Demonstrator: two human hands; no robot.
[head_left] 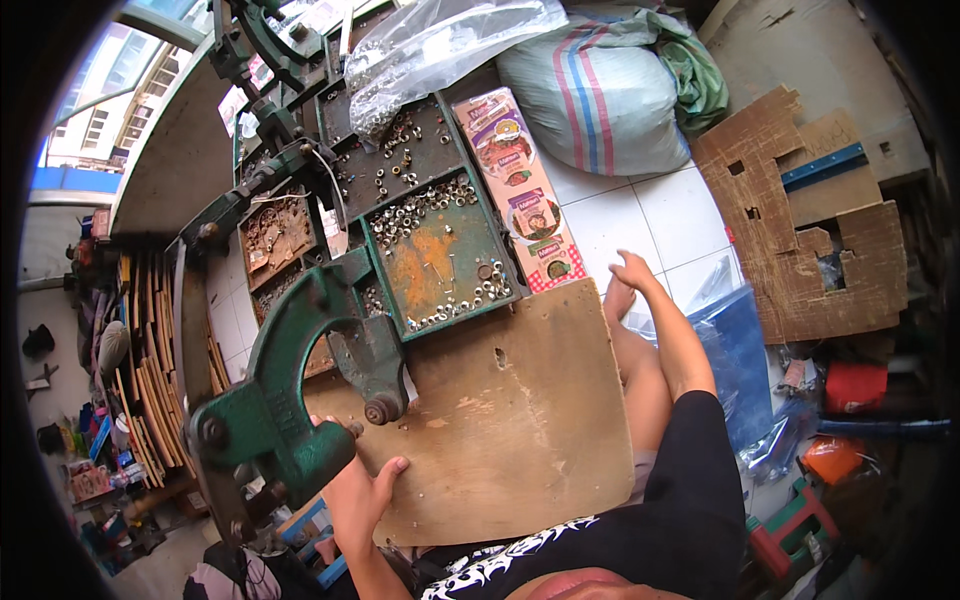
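Note:
My left hand rests at the left edge of a worn brown wooden board, beside a green cast-iron hand press. Its thumb is spread over the board; the other fingers are partly covered by the press, and I see nothing held. The press's round metal tip hangs over the board. Out to the right, my right hand is above the white tiled floor, near my bare leg. Its fingers are apart with no object visible in them. Beyond the board, a green tray holds several small metal eyelets or snap parts.
A long printed food carton lies alongside the tray. Farther back are a clear plastic bag and a stuffed woven sack. Broken brown board and a blue plastic-wrapped sheet are at the right. Stacked wooden strips stand left.

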